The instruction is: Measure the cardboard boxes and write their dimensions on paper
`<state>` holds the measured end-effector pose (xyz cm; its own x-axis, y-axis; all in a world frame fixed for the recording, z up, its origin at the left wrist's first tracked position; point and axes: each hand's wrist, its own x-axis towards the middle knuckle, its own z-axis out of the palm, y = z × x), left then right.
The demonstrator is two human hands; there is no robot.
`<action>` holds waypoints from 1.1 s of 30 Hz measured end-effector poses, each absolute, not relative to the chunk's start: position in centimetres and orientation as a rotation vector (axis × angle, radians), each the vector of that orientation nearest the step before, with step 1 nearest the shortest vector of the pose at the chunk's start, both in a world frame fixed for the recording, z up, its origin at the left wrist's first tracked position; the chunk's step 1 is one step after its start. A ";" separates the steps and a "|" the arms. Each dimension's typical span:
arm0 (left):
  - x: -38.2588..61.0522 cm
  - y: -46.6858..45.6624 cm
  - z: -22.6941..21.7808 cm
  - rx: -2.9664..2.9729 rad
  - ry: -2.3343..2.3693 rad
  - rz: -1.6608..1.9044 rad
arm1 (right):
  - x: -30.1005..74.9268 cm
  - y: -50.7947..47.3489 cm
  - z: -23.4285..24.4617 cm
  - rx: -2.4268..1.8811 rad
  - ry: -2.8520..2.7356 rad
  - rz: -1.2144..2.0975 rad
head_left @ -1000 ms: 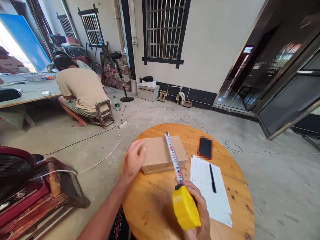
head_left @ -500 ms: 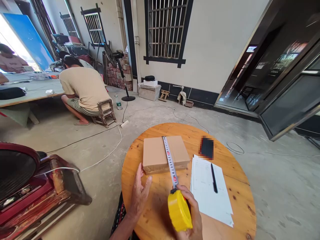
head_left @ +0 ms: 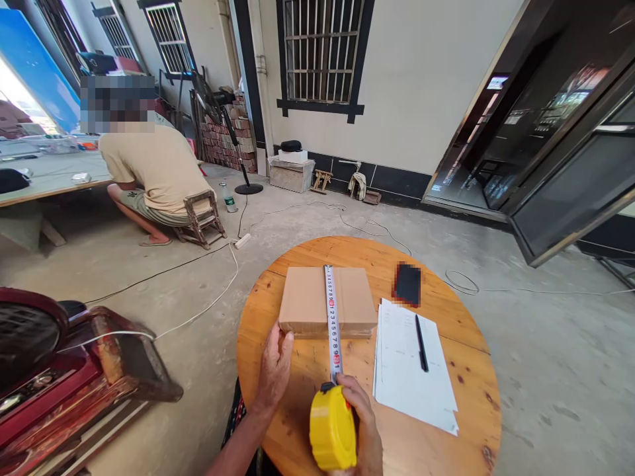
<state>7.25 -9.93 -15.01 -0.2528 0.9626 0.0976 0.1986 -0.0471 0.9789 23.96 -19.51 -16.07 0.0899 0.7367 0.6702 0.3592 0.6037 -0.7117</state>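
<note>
A closed brown cardboard box point(head_left: 303, 297) lies flat on the round wooden table point(head_left: 471, 344). Across its top runs the pulled-out blade of a tape measure point(head_left: 333, 439), hooked at the box's far edge and extending past its near edge. My right hand point(head_left: 366, 423) is wrapped around the yellow case, held low in front of the box. At the near left corner of the box is my left hand point(head_left: 275, 370), thumb and fingers apart. Its fingertips are at the corner, seemingly touching it, and it grips nothing.
Right of the box lie paper sheets point(head_left: 401, 377) with a black pen point(head_left: 421, 344) on them, and a blurred dark object point(head_left: 408, 284) behind. A red appliance point(head_left: 40, 390) stands at left. Cables cross the floor. A person point(head_left: 153, 165) sits on a small chair point(head_left: 201, 221).
The tape measure's case has swung left with my right hand, so the blade lies straighter across the box. My left hand has moved closer to the box's corner. The view has shifted slightly.
</note>
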 end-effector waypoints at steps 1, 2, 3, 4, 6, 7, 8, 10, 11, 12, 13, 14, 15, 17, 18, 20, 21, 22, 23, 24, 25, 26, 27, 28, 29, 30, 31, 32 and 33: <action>7.3 -9.9 -15.0 1.272 1.514 1.362 | 23.9 -19.5 -15.8 -0.954 -1.532 0.352; 7.3 -9.9 -15.0 1.275 1.507 1.359 | 23.9 -19.4 -15.5 -0.948 -1.549 0.349; 7.2 -10.0 -15.1 1.275 1.499 1.359 | 24.0 -19.3 -15.2 -0.949 -1.557 0.342; 7.2 -10.1 -15.1 1.272 1.493 1.368 | 24.1 -19.2 -14.9 -0.953 -1.546 0.329; 6.9 -10.5 -15.1 1.251 1.503 1.411 | 24.5 -19.1 -14.1 -0.939 -1.496 0.330; 6.7 -10.8 -15.0 1.236 1.522 1.445 | 24.7 -19.1 -13.6 -0.927 -1.463 0.354; 6.4 -11.2 -14.7 1.212 1.551 1.488 | 25.0 -19.2 -13.1 -0.918 -1.433 0.393; 5.8 -12.2 -13.6 1.147 1.577 1.571 | 25.9 -19.7 -11.6 -0.912 -1.391 0.486; 5.4 -12.6 -12.7 1.100 1.557 1.606 | 26.4 -20.1 -10.7 -0.910 -1.387 0.522; 5.0 -13.0 -11.7 1.050 1.497 1.620 | 26.9 -20.5 -9.8 -0.897 -1.392 0.552; 4.5 -13.3 -10.6 0.987 1.411 1.617 | 27.5 -21.1 -8.8 -0.878 -1.411 0.592; 4.1 -13.4 -9.5 0.904 1.306 1.590 | 28.1 -21.6 -8.0 -0.864 -1.436 0.641; 3.7 -13.5 -8.5 0.799 1.204 1.543 | 28.8 -22.2 -7.3 -0.878 -1.441 0.716; 2.9 -13.4 -7.0 0.605 1.065 1.418 | 29.9 -23.3 -6.7 -0.952 -1.413 0.854; 2.6 -13.4 -6.6 0.542 1.037 1.351 | 30.4 -23.7 -6.8 -0.987 -1.394 0.908; 2.3 -13.6 -6.4 0.490 1.049 1.233 | 31.1 -24.5 -7.7 -0.991 -1.379 0.965; 2.2 -13.9 -6.6 0.485 1.076 1.190 | 31.4 -24.8 -8.3 -0.977 -1.375 0.984; 2.2 -14.2 -6.9 0.479 1.104 1.161 | 31.6 -25.1 -8.9 -0.957 -1.371 0.994; 2.3 -14.7 -7.2 0.466 1.131 1.147 | 31.9 -25.3 -9.3 -0.941 -1.368 0.992; 2.4 -15.2 -7.6 0.443 1.152 1.142 | 32.1 -25.6 -9.6 -0.946 -1.376 0.990; 2.5 -15.7 -7.9 0.412 1.168 1.143 | 32.4 -25.8 -9.6 -0.972 -1.397 0.988; 2.6 -16.3 -8.2 0.378 1.179 1.145 | 32.6 -26.0 -9.5 -1.006 -1.431 0.985; 2.7 -16.9 -8.5 0.347 1.186 1.144 | 32.8 -26.1 -9.3 -1.029 -1.473 0.974; 2.9 -17.6 -8.8 0.322 1.187 1.134 | 33.0 -26.2 -8.9 -1.048 -1.514 0.970; 3.1 -18.4 -9.2 0.309 1.182 1.118 | 33.0 -26.2 -8.7 -1.060 -1.548 0.970; 3.5 -19.2 -9.6 0.312 1.170 1.093 | 32.9 -26.1 -8.4 -1.065 -1.572 0.981; 3.9 -20.0 -10.1 0.333 1.154 1.060 | 32.6 -25.9 -8.3 -1.060 -1.592 0.996; 4.4 -20.9 -10.6 0.375 1.135 1.030 | 32.1 -25.8 -8.2 -1.058 -1.609 1.019; 4.9 -21.7 -11.1 0.432 1.117 1.002 | 31.5 -25.5 -8.3 -1.056 -1.624 1.037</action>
